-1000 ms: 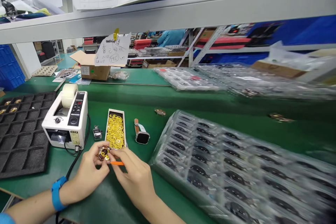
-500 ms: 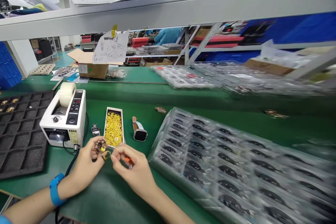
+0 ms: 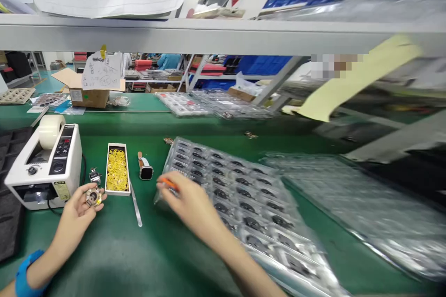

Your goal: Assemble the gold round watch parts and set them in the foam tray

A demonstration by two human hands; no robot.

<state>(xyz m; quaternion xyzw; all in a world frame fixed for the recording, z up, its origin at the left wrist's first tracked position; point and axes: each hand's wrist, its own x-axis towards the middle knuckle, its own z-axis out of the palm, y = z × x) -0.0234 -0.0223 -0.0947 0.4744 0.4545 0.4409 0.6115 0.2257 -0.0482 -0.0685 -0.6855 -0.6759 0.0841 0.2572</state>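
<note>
My left hand (image 3: 77,219) holds a small round metal part with gold and dark pieces (image 3: 93,197) in its fingertips, just below a white box of yellow rings (image 3: 117,169). My right hand (image 3: 191,199) grips an orange-handled tool (image 3: 168,184), its tip hidden by the fingers. That hand rests at the near left edge of a transparent plastic tray of dark parts (image 3: 223,195). A slim steel tool (image 3: 135,209) lies on the green mat between my hands.
A smartwatch with a brown strap (image 3: 145,169) and a tally counter (image 3: 94,175) stand near the box. A white tape dispenser (image 3: 43,162) is at left, with black foam trays (image 3: 7,195) beyond it. More plastic trays lie right and behind. A shelf crosses overhead.
My view has swung right, so everything has shifted left. My right hand has moved away from my left to the tray. The slim steel tool now shows on the mat.
</note>
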